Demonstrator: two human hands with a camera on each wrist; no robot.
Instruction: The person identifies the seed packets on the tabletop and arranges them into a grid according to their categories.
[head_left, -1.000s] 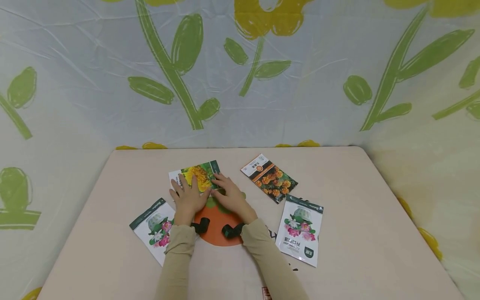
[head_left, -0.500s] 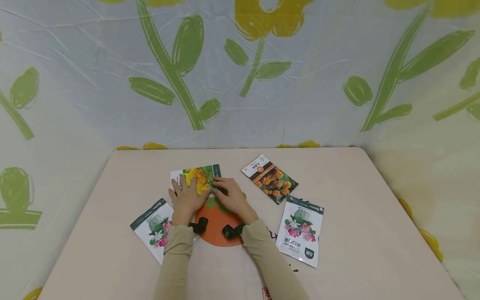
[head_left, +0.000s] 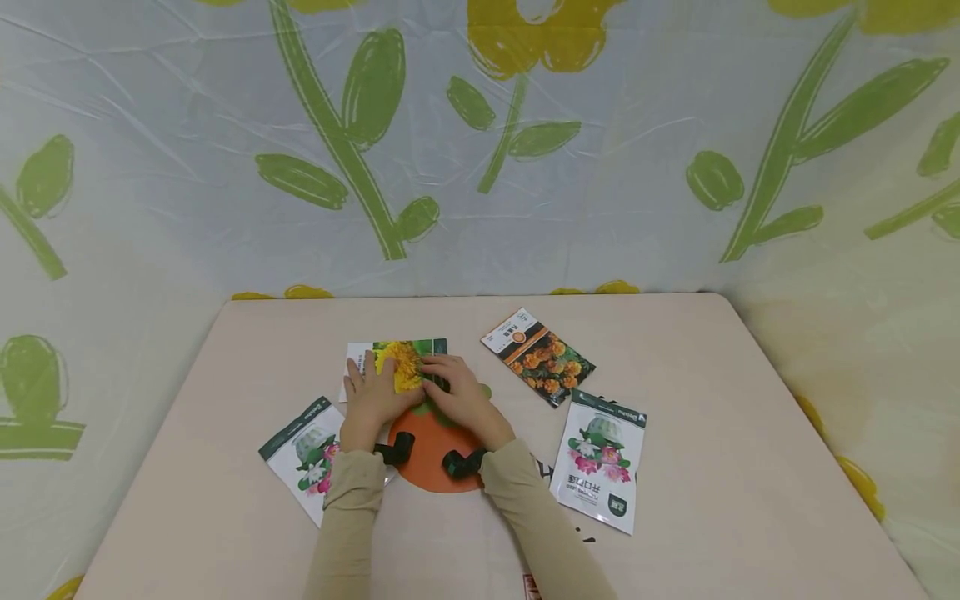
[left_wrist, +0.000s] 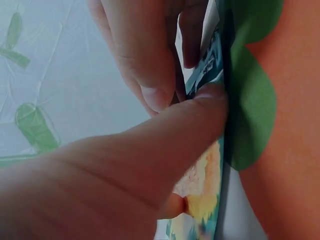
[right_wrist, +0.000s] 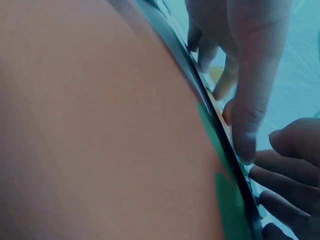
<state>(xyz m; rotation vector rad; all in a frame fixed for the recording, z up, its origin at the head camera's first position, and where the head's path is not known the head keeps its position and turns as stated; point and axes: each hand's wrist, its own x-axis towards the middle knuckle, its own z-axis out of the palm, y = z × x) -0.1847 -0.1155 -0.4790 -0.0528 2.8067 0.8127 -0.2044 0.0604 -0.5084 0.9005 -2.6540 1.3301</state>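
A yellow-flower seed packet (head_left: 406, 367) lies flat on the table, top edge away from me. My left hand (head_left: 372, 405) rests on its left half with fingers spread, the thumb reaching along the near edge. On its right half lie the fingers of my right hand (head_left: 462, 402), with that thumb close to the left one. In the left wrist view the left thumb presses on the packet (left_wrist: 212, 192) near its edge. The right wrist view shows the packet nearly edge-on, both hands' fingertips along it.
A pink-flower seed packet (head_left: 296, 454) lies partly under the left forearm. Another pink-flower packet (head_left: 600, 461) and an orange-flower packet (head_left: 538, 357) lie to the right. An orange round print (head_left: 431, 471) with green leaves shows below the hands. A flowered cloth (head_left: 600, 208) hangs behind the table.
The yellow-flower packet has slid toward me and slightly right, turning so its far edge is level. My left hand moved with it; the right hand's fingers drew in a little.
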